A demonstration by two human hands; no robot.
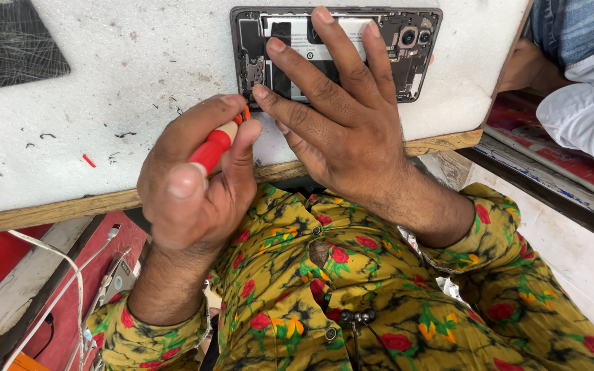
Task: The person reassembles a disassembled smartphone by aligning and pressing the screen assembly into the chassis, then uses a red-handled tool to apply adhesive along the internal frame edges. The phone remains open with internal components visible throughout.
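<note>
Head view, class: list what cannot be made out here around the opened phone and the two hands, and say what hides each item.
- Opened phone: its middle is covered by the right hand; its top edge meets the frame edge.
- Red-handled screwdriver: its tip is hidden behind the left hand and thumb.
- Dark mat, top left: cut off by the frame edge.
- Another person's arm, top right: mostly out of frame.

A mustard-yellow shirt [379, 302] with red flowers, green leaves, dark buttons and long cuffed sleeves.
</note>
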